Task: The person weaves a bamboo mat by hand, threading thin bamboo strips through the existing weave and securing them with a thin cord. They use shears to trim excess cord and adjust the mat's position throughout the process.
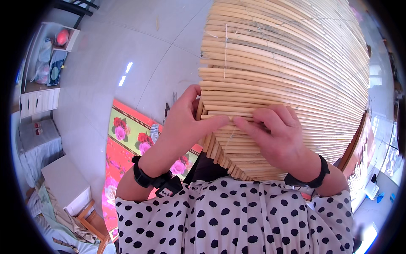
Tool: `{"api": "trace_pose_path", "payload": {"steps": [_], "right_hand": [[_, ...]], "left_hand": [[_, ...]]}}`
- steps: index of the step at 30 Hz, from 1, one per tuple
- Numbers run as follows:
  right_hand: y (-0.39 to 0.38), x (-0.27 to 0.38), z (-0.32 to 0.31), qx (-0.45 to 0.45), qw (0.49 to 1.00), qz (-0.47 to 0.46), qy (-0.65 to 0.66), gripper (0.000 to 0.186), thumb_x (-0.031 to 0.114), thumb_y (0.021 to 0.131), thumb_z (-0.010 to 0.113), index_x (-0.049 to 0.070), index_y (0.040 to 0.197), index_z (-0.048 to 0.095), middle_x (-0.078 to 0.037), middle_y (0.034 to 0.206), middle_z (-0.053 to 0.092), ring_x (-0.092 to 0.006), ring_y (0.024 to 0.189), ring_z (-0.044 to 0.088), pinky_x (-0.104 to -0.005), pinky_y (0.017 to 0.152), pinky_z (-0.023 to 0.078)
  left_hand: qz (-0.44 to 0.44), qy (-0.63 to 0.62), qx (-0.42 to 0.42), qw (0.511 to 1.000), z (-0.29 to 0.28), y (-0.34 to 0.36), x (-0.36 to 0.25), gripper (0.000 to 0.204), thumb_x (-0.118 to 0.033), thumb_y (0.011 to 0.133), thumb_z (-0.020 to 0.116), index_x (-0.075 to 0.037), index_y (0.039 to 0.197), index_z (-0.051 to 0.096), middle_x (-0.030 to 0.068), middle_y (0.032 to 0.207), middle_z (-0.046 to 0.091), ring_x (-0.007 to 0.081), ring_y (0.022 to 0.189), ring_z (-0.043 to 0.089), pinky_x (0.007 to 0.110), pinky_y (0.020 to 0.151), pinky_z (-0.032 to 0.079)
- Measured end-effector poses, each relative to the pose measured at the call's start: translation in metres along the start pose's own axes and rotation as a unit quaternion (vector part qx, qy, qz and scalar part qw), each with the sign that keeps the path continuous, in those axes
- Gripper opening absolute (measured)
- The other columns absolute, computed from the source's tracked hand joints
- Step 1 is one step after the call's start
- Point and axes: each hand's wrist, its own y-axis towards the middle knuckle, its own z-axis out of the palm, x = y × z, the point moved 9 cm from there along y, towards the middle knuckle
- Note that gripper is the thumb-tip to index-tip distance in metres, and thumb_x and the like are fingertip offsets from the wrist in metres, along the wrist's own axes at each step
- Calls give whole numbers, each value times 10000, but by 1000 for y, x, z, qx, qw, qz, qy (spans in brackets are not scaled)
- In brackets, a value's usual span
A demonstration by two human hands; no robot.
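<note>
A large mat of pale bamboo slats (283, 46), with thin threads across it, fills the upper right, its near part stepped and layered at the left edge. My left hand (187, 120) grips that edge, fingers curled round the side and thumb laid along a slat on top. My right hand (274, 134) is just to the right, fingers bent and pressed on the slats, one fingertip close to my left thumb. What lies under its curled fingers is hidden.
A floral sheet (118, 148) lies at lower left on the tiled floor (93, 59), with small metal items (154, 131) near the mat. A shelf unit (40, 99), pale box (63, 178) and wooden chair (91, 224) stand along the left. More wooden slats (359, 152) are at right.
</note>
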Motion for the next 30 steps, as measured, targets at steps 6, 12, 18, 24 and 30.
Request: {"api": "trace_pose_path", "payload": {"steps": [6, 12, 18, 24, 30], "right_hand": [[-10, -7, -1, 16, 1000, -12, 17, 491, 102, 741, 623, 93, 1230, 661, -23, 1041, 551, -203, 960, 540, -344, 825, 431], [-32, -11, -6, 16, 1000, 4, -7, 488, 135, 774, 609, 87, 1259, 635, -23, 1128, 535, -195, 1041, 522, -360, 866, 410], [-27, -9, 2, 43, 999, 0, -18, 487, 177, 807, 583, 97, 1286, 611, -19, 1145, 521, -178, 1046, 509, -355, 834, 372], [-22, -12, 7, 44, 999, -10, -7, 473, 178, 811, 574, 83, 1273, 612, -20, 1149, 529, -176, 1033, 513, -357, 816, 368], [-20, -13, 7, 22, 1000, -14, -11, 462, 172, 801, 591, 85, 1254, 623, -18, 1137, 532, -175, 1020, 522, -363, 819, 386]], "left_hand": [[2, -2, -9, 1000, 7, 7, -1, 618, -42, 792, 734, 32, 1331, 441, 128, 1253, 592, 177, 1137, 595, 326, 986, 481], [-26, -15, 7, 1000, 11, 3, -7, 641, -18, 785, 734, 33, 1350, 435, 130, 1292, 577, 196, 1184, 575, 343, 1031, 456], [-54, -14, 51, 997, 12, 10, -11, 651, -41, 779, 762, 20, 1340, 436, 112, 1286, 571, 174, 1170, 570, 325, 1017, 458], [-37, 24, 42, 998, 12, 18, -10, 641, -38, 761, 764, 25, 1313, 445, 114, 1266, 577, 173, 1151, 575, 322, 995, 469], [-13, 55, 17, 998, 9, 20, -7, 685, -57, 746, 778, 28, 1326, 424, 128, 1256, 574, 177, 1141, 575, 321, 975, 475]]}}
